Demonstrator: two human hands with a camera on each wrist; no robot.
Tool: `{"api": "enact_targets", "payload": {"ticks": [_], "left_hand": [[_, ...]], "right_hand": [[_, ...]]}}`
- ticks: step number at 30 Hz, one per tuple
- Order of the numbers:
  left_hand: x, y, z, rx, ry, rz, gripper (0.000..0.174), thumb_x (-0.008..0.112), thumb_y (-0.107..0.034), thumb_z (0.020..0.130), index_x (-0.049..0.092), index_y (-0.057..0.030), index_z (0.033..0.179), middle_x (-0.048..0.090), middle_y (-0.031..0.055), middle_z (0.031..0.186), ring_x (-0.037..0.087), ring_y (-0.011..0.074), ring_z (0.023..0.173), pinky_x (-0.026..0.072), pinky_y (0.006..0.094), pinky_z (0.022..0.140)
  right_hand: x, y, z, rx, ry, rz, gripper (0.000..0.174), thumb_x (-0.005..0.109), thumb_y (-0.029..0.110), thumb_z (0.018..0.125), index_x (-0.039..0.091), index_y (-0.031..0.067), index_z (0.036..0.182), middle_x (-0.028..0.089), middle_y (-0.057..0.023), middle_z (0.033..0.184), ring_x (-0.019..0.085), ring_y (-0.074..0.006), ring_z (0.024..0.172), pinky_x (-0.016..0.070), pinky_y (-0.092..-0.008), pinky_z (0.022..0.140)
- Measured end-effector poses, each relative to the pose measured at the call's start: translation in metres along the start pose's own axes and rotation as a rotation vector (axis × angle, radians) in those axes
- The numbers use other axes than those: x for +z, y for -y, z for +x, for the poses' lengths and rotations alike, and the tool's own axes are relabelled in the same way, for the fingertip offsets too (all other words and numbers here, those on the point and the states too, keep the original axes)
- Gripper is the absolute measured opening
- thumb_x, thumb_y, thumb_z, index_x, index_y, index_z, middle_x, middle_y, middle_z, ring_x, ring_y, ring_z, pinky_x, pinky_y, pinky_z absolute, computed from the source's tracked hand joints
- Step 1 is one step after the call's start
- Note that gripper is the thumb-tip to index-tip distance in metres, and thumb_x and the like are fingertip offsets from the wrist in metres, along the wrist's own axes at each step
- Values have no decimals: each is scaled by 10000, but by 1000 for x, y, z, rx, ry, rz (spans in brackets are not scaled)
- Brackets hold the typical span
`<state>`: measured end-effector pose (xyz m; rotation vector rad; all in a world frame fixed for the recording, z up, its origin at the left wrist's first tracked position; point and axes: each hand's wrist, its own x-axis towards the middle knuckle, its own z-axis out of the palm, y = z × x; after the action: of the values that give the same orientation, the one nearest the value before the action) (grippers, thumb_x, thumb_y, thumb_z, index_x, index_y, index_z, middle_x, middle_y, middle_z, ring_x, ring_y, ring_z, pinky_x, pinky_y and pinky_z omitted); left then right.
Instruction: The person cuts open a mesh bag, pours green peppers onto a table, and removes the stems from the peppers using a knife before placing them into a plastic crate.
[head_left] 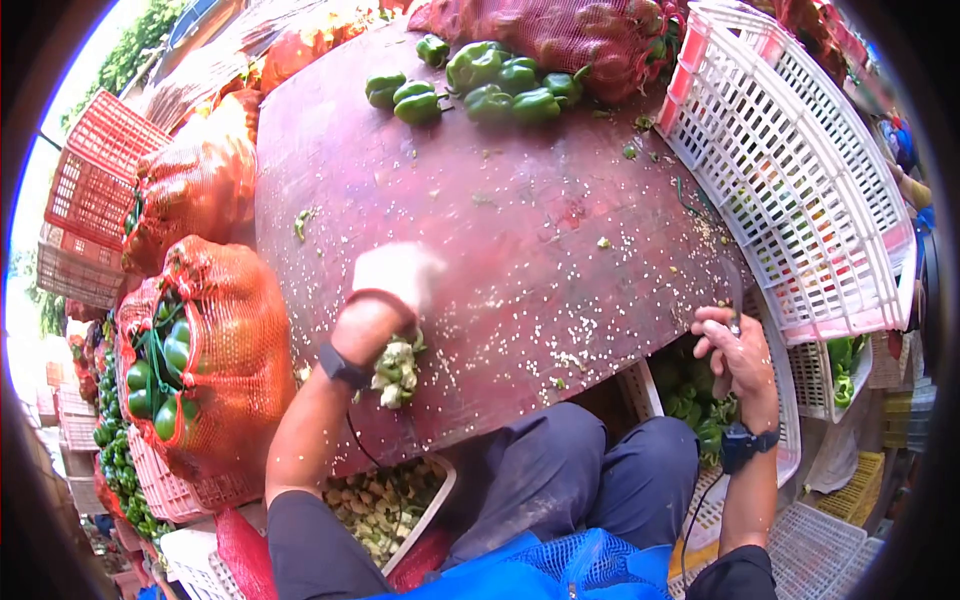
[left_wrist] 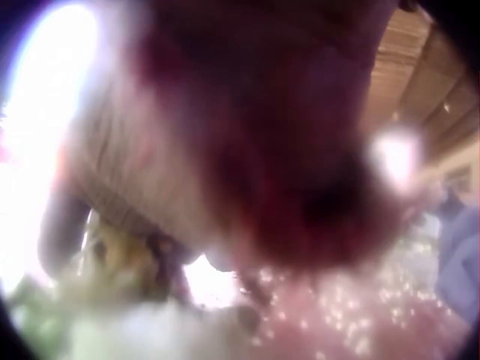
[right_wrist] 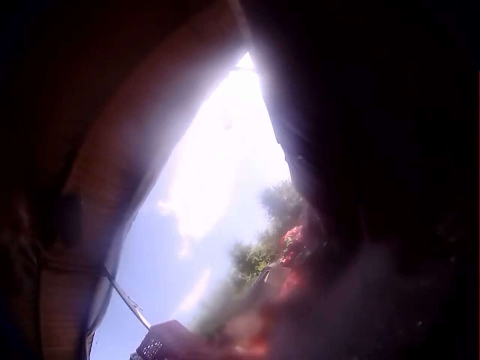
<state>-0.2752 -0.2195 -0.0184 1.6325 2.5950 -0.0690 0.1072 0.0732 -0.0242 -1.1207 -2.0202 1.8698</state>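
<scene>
A white-gloved left hand (head_left: 400, 272) is blurred over the left part of the reddish table (head_left: 480, 240); its fingers and anything in them cannot be made out. Below its wrist lies a pile of pale green pepper cores (head_left: 397, 372). At the table's right edge, the right hand (head_left: 737, 352) has bent fingers around a small, thin object (head_left: 736, 322), possibly a knife. Several green peppers (head_left: 490, 82) lie at the table's far side. The left wrist view is dark and blurred, and the right wrist view shows no clear hand.
White crates (head_left: 790, 190) stand at the right. Net bags of peppers (head_left: 235, 345) line the left, with another bag (head_left: 560, 35) at the back. A crate of green peppers (head_left: 690, 400) sits under the right hand, and a container of cores (head_left: 385, 505) is below the table's near edge.
</scene>
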Motion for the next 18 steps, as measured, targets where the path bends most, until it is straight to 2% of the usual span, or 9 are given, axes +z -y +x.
{"api": "enact_targets", "payload": {"ticks": [2,4,6,8,10,11,14,16,18], "left_hand": [[-29,10,50,-69,-124,8,220,542,-86,867,739,-136,951,718,142,982,681,346,965,552,447,842],[-9,46,118,127,-692,-119,270,489,-107,917,733,-127,1032,715,163,1025,672,362,959,546,456,852],[-43,37,174,-27,-583,-8,314,489,-107,887,703,-102,1117,700,157,1117,656,338,1065,512,433,948],[-43,34,228,-153,-768,-160,303,502,-111,888,688,-103,1127,684,151,1153,646,339,1082,502,428,968],[-58,27,266,-201,-586,-40,316,505,-120,893,676,-114,1158,674,149,1180,626,330,1130,487,419,995],[-50,38,295,-220,-584,-52,321,507,-111,888,668,-110,1165,671,150,1184,614,326,1144,477,409,1008],[-39,55,333,-43,-554,73,308,586,-154,877,662,-68,1162,671,154,1190,614,306,1156,471,394,1023],[-50,47,337,-91,-300,251,328,650,-200,859,660,-63,1157,671,159,1174,606,306,1166,470,396,1024],[-32,53,338,-86,-529,104,368,667,-211,861,665,-63,1198,663,172,1197,606,300,1168,476,386,1015]], "right_hand": [[-3,-11,-4,46,-52,272,287,655,159,966,645,-38,1175,714,-99,944,676,-101,685,462,-184,448],[-6,-28,-9,75,-17,406,292,604,158,997,614,-31,1219,698,-105,976,684,-116,695,483,-193,456],[-6,-41,-19,72,21,491,305,574,159,1011,585,-32,1248,685,-108,977,685,-132,706,513,-209,474],[-6,-48,-36,90,45,559,337,561,177,1021,546,-26,1289,674,-113,978,685,-155,715,560,-248,503],[-5,-53,-49,109,-1,616,354,569,248,1030,523,-7,1271,664,-136,936,674,-180,678,589,-305,494],[-12,-56,-53,112,-29,621,341,569,256,1031,529,-6,1246,661,-137,916,665,-177,648,580,-304,475],[-29,-64,-63,81,-106,620,319,574,261,1031,535,-5,1201,650,-135,867,633,-158,569,555,-298,429],[-33,-61,-61,66,-141,593,303,584,241,1027,543,-8,1196,650,-128,860,618,-139,553,527,-264,425],[-36,-62,-55,64,-171,444,274,595,216,1021,557,-9,1172,651,-118,854,600,-121,534,490,-237,416]]}}
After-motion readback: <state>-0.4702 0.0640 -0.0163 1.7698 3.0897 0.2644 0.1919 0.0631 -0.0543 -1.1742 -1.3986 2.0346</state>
